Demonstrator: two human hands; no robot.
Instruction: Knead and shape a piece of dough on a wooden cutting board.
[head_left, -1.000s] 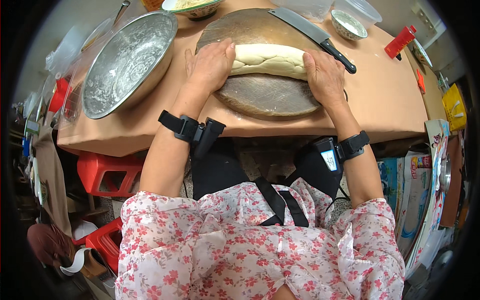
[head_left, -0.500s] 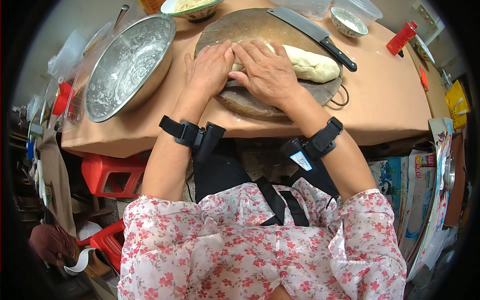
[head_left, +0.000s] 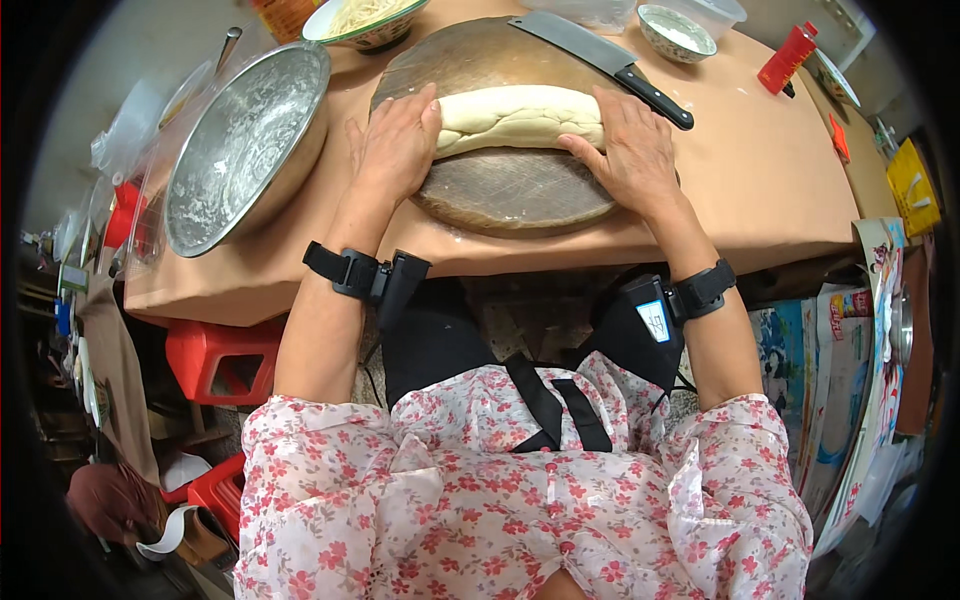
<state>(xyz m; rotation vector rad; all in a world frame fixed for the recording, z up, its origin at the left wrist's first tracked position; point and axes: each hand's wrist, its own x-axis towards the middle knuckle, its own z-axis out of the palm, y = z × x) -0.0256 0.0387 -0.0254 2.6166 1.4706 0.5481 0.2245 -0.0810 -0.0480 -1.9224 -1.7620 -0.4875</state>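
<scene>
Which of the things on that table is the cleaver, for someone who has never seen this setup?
Start at the round wooden board in the middle of the tan table, where both hands press a pale dough log. The cleaver lies flat across the board's far right edge, beyond the dough. It alone has a broad grey blade and a black handle pointing right.

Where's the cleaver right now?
In the head view, the cleaver lies on the round wooden board's far right edge, just beyond the dough and right hand.
</scene>
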